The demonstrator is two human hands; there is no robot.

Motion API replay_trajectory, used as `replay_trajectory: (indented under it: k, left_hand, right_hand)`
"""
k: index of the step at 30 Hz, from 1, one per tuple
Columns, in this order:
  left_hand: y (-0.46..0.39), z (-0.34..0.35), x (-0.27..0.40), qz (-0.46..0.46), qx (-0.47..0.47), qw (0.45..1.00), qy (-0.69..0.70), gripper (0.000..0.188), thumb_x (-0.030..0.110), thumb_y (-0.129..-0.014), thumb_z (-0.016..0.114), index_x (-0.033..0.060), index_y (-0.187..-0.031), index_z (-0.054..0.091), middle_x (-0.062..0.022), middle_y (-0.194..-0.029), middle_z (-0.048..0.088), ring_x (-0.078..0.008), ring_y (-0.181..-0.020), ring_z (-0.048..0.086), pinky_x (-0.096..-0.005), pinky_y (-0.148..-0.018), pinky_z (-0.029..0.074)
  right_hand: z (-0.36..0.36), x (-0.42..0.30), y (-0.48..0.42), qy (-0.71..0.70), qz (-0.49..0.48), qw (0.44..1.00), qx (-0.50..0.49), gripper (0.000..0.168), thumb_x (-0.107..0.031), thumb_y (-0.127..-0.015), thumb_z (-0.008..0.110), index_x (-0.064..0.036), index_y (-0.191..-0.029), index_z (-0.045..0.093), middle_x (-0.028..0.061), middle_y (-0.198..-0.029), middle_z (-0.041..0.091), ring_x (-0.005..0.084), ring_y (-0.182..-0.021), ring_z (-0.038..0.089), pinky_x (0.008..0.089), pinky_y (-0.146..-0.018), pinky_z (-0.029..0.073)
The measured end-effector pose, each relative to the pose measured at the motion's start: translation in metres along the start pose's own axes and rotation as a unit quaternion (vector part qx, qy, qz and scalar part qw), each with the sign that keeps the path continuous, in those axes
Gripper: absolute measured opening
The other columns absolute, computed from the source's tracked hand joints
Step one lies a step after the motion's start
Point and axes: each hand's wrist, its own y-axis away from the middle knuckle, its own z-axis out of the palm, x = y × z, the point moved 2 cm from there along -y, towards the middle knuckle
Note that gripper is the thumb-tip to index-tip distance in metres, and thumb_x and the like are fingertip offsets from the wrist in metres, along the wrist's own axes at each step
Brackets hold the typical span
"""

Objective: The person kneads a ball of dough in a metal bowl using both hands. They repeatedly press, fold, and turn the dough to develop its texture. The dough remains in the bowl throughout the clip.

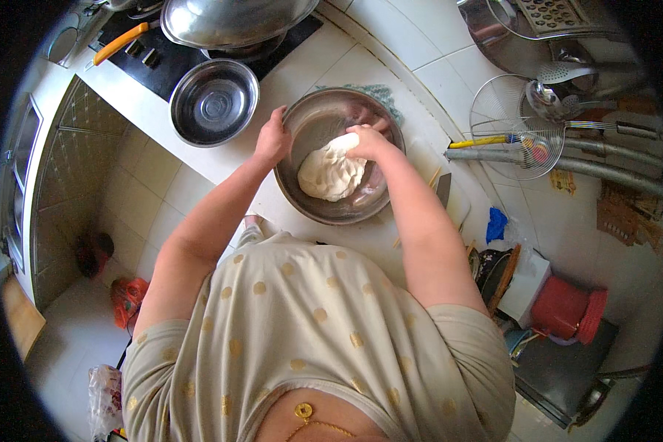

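A lump of pale dough (331,172) lies in a wide metal basin (309,212) on the white counter. My right hand (368,142) reaches inside the basin and grips the upper right part of the dough, pulling up a fold of it. My left hand (273,138) holds the basin's left rim, thumb raised along the edge. The underside of the dough and some of my right fingertips are hidden. Left of the basin stands a smaller steel bowl (214,104) with nothing visible in it.
A black stove (143,72) carries a wok under a domed metal lid (232,22); an orange handle (120,44) juts left. A cleaver-like blade (443,189) lies right of the basin. Wire strainer (516,127) and ladles hang on the wall. A red bucket (563,306) stands lower right.
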Motion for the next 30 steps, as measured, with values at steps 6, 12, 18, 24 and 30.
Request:
replay_trajectory:
  k: [6,12,18,24,30]
  left_hand:
    - [0.005,0.008,-0.007,-0.022,0.039,0.999,-0.008,0.040,0.005,-0.083,0.046,0.0048,-0.123,0.043,-0.0263,-0.094,0.061,-0.0425,-0.090,0.058,-0.0487,-0.079,0.045]
    - [0.001,0.007,0.002,-0.066,0.043,0.997,0.005,0.036,0.005,-0.083,0.048,0.0047,-0.119,0.046,-0.0260,-0.095,0.061,-0.0426,-0.091,0.058,-0.0478,-0.078,0.045]
    - [0.006,0.002,0.008,-0.035,0.031,0.999,0.000,0.027,0.006,-0.083,0.047,0.0020,-0.109,0.048,-0.0270,-0.085,0.060,-0.0440,-0.083,0.058,-0.0500,-0.072,0.045]
    - [0.013,-0.006,0.007,-0.041,-0.020,0.999,-0.004,0.017,0.004,-0.081,0.047,0.0008,-0.097,0.044,-0.0287,-0.079,0.054,-0.0487,-0.075,0.051,-0.0487,-0.064,0.042]
    - [0.011,-0.005,0.010,-0.027,-0.005,0.999,-0.031,0.014,0.004,-0.079,0.048,0.0025,-0.092,0.043,-0.0284,-0.076,0.056,-0.0481,-0.077,0.053,-0.0525,-0.066,0.042]
  right_hand:
    - [-0.010,-0.064,0.056,0.190,-0.069,0.975,0.096,0.037,-0.017,-0.068,0.072,-0.004,-0.101,0.061,0.0148,-0.098,0.058,0.0302,-0.097,0.054,0.0384,-0.085,0.046]
    - [0.051,-0.058,0.119,-0.010,-0.156,0.975,0.159,0.031,-0.009,-0.070,0.064,-0.003,-0.100,0.056,0.0178,-0.102,0.056,0.0336,-0.092,0.054,0.0397,-0.079,0.045]
    - [0.041,-0.053,0.074,0.038,0.000,0.999,0.004,0.008,-0.015,-0.068,0.058,-0.008,-0.070,0.061,0.0161,-0.072,0.062,0.0362,-0.071,0.060,0.0434,-0.066,0.048]
    - [0.049,-0.065,0.029,0.150,0.026,0.984,-0.090,0.020,-0.018,-0.075,0.055,-0.008,-0.082,0.070,0.0180,-0.088,0.066,0.0338,-0.083,0.064,0.0409,-0.075,0.051]
    - [0.032,-0.074,-0.007,0.222,0.067,0.942,-0.243,0.023,-0.013,-0.070,0.058,-0.006,-0.088,0.070,0.0154,-0.098,0.066,0.0288,-0.092,0.064,0.0386,-0.079,0.051]
